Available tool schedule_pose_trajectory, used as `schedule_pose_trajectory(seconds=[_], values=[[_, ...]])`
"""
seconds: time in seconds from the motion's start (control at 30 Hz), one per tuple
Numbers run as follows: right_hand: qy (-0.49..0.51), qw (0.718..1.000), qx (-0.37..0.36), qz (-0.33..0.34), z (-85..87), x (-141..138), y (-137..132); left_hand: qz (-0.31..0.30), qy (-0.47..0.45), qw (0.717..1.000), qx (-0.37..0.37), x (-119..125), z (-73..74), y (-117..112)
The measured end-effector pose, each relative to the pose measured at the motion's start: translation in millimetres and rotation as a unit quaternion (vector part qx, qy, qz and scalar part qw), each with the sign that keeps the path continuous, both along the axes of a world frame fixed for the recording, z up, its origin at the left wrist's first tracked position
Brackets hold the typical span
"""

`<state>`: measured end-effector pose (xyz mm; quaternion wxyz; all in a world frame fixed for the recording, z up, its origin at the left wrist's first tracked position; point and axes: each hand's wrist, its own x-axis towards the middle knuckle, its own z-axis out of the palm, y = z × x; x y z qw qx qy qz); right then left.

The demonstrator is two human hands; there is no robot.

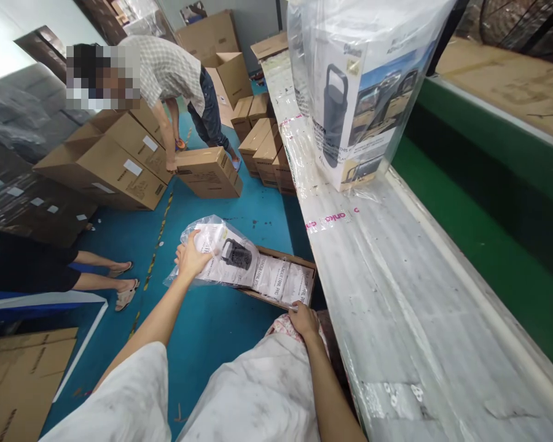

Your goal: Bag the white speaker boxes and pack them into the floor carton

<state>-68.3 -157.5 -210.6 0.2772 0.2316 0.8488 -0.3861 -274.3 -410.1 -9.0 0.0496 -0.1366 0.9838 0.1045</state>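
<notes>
My left hand (191, 256) is closed on a white product box (221, 245) in a clear plastic bag, with a dark device printed on its face. The bagged box is tilted over the left end of an open brown carton (314, 288). Inside that carton, several similar white boxes (271, 277) in plastic stand side by side. My right hand (304, 320) is at the carton's near right edge, its fingers curled. A small pale bit shows at its fingertips, too small to name.
To the right runs a long grey workbench (387, 294), with another bagged product box (350, 116) standing on it. A co-worker (175, 73) bends over a closed carton (209, 175). Large cartons (120, 159) stand at left; another person's legs (96, 276) show nearby.
</notes>
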Motion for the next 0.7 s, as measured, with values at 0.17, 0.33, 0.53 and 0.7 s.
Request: schedule_pose_trajectory(seconds=[0.17,0.33,0.53,0.7], values=[[-0.003,1.0,-0.003,-0.008,0.6,-1,0,-0.009,0.05,0.998,-0.025,-10,18.4,-7],[-0.007,1.0,-0.009,-0.013,-3.4,-2,1,-0.064,0.109,0.987,-0.097,-8,4.9,13],[-0.006,0.999,-0.014,-0.028,-7.4,0,2,-0.089,0.103,0.984,-0.117,12,-58.1,40],[-0.002,0.999,-0.019,-0.034,-9.4,1,3,-0.073,0.124,0.984,-0.101,25,-91.1,46]])
